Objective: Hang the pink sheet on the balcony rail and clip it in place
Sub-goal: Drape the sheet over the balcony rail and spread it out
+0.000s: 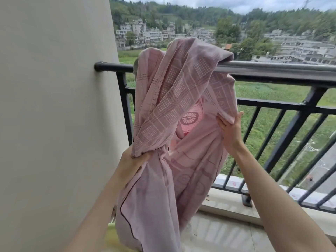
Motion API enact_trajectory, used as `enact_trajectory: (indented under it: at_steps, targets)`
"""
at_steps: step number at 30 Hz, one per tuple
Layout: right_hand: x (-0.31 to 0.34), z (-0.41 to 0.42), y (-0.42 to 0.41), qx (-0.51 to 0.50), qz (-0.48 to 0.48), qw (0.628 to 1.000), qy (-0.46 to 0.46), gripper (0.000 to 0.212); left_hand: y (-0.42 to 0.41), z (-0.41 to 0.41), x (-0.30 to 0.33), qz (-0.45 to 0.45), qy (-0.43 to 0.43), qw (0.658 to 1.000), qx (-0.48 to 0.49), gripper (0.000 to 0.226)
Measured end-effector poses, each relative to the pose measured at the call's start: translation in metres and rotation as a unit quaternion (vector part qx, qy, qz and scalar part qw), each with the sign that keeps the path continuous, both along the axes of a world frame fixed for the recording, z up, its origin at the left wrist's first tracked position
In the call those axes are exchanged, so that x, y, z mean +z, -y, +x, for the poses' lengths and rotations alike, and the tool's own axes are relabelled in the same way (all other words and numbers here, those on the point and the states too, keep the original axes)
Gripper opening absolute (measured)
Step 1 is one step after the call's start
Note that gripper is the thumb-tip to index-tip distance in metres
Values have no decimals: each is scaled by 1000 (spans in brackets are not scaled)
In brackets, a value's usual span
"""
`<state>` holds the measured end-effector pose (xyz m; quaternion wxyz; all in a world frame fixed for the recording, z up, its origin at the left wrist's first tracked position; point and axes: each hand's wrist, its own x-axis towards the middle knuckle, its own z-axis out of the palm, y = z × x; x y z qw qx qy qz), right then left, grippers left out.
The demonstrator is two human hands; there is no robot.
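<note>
Above both grips, the sheet (pixel 174 91) lies bunched over the rail (pixel 272 67).
Left hand (pixel 134 159) clenches a gathered fold; right hand (pixel 230 130) pinches an edge. Best drawn apart to spread the cloth.

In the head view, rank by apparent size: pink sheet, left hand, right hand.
1. pink sheet, by far largest.
2. left hand and right hand look alike; cloth partly hides both, so unranked.

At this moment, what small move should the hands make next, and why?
Probably spread it: draw the right hand rightward along the rail while the left hand keeps its bunch. The pink sheet hangs bunched and twisted over the rail, and no clip shows.
</note>
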<state>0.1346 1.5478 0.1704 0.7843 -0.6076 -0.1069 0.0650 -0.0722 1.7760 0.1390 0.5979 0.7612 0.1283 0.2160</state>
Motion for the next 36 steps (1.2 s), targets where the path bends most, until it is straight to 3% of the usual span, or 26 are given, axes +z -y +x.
enact_trajectory:
  at_steps: [2,4,7,13,17,19,22,26,28,33,36]
  targets:
    - [12,11,10,-61,-1,998,26,74,1,1,-3,1,10,1000,2,11]
    - [11,10,12,-90,-63,993,36,81,8,4,-7,1,2,1000,-4,14]
    - [-8,-3,3,-24,-69,997,33,69,20,13,-9,-12,-28,998,-47,17]
    - [-8,-49,-25,91,-116,989,3,89,28,21,18,-52,-21,985,-160,72]
    - [49,-75,-35,147,-38,986,74,73,28,27,66,-85,54,988,-116,105]
    - [81,-87,-36,128,5,983,132,60,29,30,92,-59,85,989,-108,97]
    - [112,-94,-41,122,9,978,169,77,31,35,120,-44,101,985,-136,73]
    - [136,-95,-52,69,-29,986,151,18,41,47,144,-40,113,988,-96,52]
    - [145,-92,-49,43,-23,990,134,9,48,54,158,-33,139,987,-68,34]
    - [170,-78,-1,-6,-10,994,108,14,81,68,199,-19,175,976,-131,28]
    - [183,-69,38,-78,-50,990,108,19,102,77,216,-36,198,962,-184,19]
